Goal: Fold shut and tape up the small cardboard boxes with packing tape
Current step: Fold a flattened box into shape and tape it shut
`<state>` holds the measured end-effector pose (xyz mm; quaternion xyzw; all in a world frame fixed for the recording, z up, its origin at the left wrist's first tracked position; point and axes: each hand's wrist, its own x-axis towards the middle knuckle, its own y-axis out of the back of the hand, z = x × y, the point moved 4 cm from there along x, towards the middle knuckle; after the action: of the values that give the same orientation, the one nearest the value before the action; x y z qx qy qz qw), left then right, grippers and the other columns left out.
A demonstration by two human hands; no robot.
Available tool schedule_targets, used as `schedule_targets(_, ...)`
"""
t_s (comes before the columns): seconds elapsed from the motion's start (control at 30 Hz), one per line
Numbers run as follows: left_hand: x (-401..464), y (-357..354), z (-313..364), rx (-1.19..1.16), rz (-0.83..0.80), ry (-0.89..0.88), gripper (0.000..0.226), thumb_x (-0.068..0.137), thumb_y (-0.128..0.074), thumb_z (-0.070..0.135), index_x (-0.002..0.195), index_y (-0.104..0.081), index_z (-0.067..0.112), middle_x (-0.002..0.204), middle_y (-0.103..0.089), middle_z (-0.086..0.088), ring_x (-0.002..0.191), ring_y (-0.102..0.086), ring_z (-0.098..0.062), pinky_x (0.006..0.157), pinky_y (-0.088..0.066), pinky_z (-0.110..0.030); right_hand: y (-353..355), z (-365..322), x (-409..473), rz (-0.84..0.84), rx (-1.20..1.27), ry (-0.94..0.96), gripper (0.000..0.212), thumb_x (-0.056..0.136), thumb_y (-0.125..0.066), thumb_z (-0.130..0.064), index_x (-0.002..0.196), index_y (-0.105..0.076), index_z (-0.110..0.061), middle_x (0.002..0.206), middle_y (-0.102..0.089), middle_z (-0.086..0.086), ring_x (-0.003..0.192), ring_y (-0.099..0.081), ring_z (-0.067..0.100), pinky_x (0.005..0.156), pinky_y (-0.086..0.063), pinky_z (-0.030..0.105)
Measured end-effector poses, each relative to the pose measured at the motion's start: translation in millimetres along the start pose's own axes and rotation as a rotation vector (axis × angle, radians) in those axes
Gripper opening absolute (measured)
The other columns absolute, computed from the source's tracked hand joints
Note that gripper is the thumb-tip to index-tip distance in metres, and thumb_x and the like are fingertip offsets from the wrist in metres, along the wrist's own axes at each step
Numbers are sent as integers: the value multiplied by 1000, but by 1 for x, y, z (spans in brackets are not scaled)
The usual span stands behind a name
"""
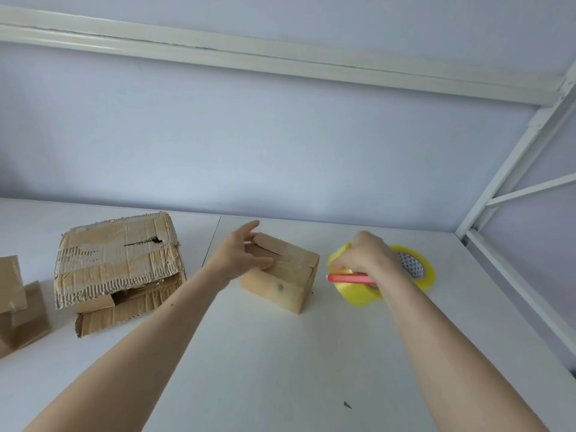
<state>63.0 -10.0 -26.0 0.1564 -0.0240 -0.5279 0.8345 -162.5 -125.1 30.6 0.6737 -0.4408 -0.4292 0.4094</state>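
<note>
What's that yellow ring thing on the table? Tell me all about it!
It is a roll of tape, see-through yellow and shiny, wound round a core with a dark patterned inside. It lies tilted on the white table, to the right of the small cardboard box. The right hand covers its left part, fingers curled over it, together with a red tool whose kind I cannot tell.

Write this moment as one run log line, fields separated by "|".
left hand rests on small cardboard box | right hand grips yellow tape roll and red cutter | flap seam untaped
</note>
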Motion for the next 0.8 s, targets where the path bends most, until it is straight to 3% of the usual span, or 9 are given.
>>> schedule_targets(0.07,2,1,2,-100,-48,-6,84,82,-71,-11,151,-40,25,150,-48,0,130,-50,-16,97,-44,-28,-14,-6,-5,-23,-172,15,30,73,-76,-29,79,-48,-19,83,-55,-1,85,-58,26,58,-36,24)
schedule_targets(0.13,-1,-3,-4,-216,13,22,81,82,-75,-2,148,-41,31,151,-41,2,139,-38,-14,99,-35,-29,-31,-10,-6,-61,-243,32,29,75,-76,-32,78,-49,-20,82,-55,-3,84,-58,24,56,-34,22)
schedule_targets(0.23,-8,-13,-20,-316,208,113,79,70,-91,27,137,-49,23,135,-53,-4,118,-55,-20,89,-42,-28,-46,-17,-1,-113,-275,40,24,81,-74,-33,91,-55,-22,96,-61,-1,88,-60,24,65,-40,25)
schedule_targets(0.33,-8,-17,-26,-351,256,126,52,77,-88,20,118,-58,14,115,-64,-7,95,-63,-17,70,-44,-22,-31,-24,4,-94,-296,31,14,88,-62,-10,100,-61,-17,111,-66,7,99,-65,28,72,-45,29)
schedule_targets(0.43,-2,-12,-27,-360,199,122,38,82,-81,11,116,-64,15,108,-69,-5,103,-66,-19,76,-43,-21,0,-40,12,106,-259,91,17,89,-47,5,94,-52,-12,101,-59,8,87,-56,27,68,-41,29)
schedule_targets(0.5,1,-11,-26,-333,156,111,32,88,-74,8,118,-67,18,110,-71,-8,107,-64,-21,81,-43,-23,1,-61,19,109,-115,234,29,96,-40,-1,118,-55,-13,123,-58,8,100,-55,28,75,-41,30)
schedule_targets(0.6,8,-12,-24,-274,115,87,31,94,-64,8,122,-66,20,116,-67,-16,103,-60,-19,81,-41,-24,-35,-88,24,-183,166,498,46,105,-37,-25,152,-36,-30,157,-36,1,136,-44,22,101,-38,33)
schedule_targets(0.67,13,-13,-21,-258,87,76,38,97,-60,9,134,-59,18,113,-61,-13,99,-57,-14,81,-39,-21,-52,-94,31,-248,181,541,47,105,-40,-35,152,-37,-36,156,-36,4,131,-47,21,97,-37,30)
schedule_targets(0.8,23,-15,-15,-246,74,36,47,102,-52,7,148,-44,12,112,-53,1,99,-53,-10,82,-37,-19,-55,-93,48,-239,179,473,36,102,-44,-40,137,-47,-37,132,-48,9,99,-60,21,72,-47,30)
